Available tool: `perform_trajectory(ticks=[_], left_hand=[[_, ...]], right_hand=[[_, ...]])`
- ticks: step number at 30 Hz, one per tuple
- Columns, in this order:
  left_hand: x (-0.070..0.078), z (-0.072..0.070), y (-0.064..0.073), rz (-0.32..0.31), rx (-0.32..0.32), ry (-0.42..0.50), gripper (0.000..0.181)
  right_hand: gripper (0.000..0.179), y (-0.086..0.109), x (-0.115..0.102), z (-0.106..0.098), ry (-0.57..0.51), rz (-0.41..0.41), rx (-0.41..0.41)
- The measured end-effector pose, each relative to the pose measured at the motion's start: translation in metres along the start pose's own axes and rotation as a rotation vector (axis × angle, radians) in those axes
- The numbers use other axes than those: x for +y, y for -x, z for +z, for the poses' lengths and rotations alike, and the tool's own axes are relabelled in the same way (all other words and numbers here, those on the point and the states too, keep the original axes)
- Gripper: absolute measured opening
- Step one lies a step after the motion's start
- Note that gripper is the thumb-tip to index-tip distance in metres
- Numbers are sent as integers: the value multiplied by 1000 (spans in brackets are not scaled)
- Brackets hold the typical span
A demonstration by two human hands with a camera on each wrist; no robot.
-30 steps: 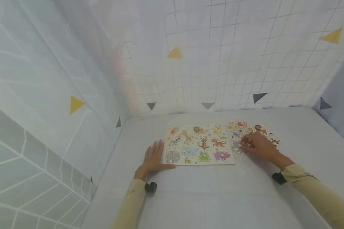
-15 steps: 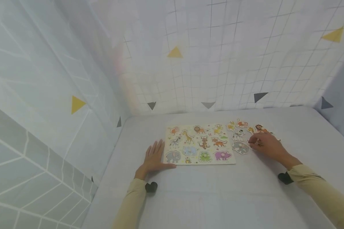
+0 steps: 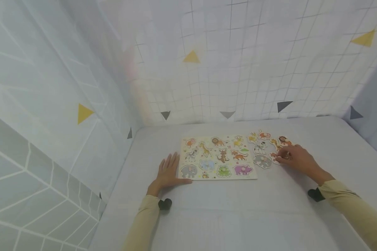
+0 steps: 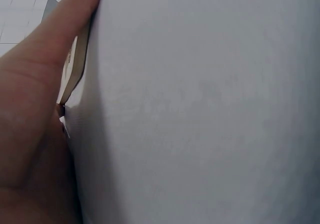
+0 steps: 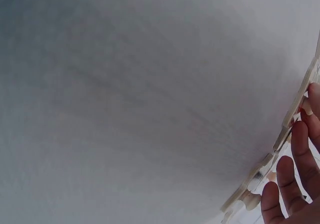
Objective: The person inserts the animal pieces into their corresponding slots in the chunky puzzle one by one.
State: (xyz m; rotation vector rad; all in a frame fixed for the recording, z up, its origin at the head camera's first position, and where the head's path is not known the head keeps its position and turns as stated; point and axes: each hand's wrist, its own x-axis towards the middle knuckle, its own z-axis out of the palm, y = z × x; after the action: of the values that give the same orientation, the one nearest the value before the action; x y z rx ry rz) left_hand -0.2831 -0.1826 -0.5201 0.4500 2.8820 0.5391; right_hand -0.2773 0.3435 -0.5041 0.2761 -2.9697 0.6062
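A wooden animal puzzle board [image 3: 213,176] lies flat on the table, with a green frog piece [image 3: 224,171] and a purple hippo piece [image 3: 243,170] in it. My left hand [image 3: 168,173] rests spread at the board's left edge, its thumb along the front corner. To the right of the board, my right hand [image 3: 299,159] pinches the knob of an orange-brown animal puzzle piece [image 3: 272,157], partly covered by the fingers. In the right wrist view, a knob [image 5: 306,105] shows between thumb and finger. A grey elephant piece [image 3: 262,161] lies just left of that hand.
Loose around the right hand lie a zebra piece [image 3: 259,147], a monkey piece [image 3: 265,135], a giraffe piece [image 3: 274,143] and a lion piece [image 3: 284,140]. A patterned cloth wall [image 3: 207,94] stands behind the table [image 3: 207,216].
My right hand has moved right, off the elephant piece and onto the orange-brown piece. The elephant piece is now uncovered. My left hand stays in place.
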Motion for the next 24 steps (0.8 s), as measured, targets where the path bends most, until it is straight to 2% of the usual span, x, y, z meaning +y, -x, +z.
perform_trajectory(ticks=[6, 9, 14, 17, 24], left_hand=[[-2, 2, -1, 12, -2, 5, 137], [-2, 1, -1, 12, 1, -1, 136], [-2, 0, -1, 1, 0, -9, 133], [-2, -1, -1, -3, -1, -9, 132], [-5, 4, -2, 4, 0, 22, 138]], right_hand=[[27, 0, -2, -5, 15, 30, -24], [25, -1, -4, -8, 27, -2, 6], [18, -5, -7, -10, 20, -72, 101], [17, -8, -11, -8, 18, -85, 140], [17, -17, -26, -3, -26, -71, 143]])
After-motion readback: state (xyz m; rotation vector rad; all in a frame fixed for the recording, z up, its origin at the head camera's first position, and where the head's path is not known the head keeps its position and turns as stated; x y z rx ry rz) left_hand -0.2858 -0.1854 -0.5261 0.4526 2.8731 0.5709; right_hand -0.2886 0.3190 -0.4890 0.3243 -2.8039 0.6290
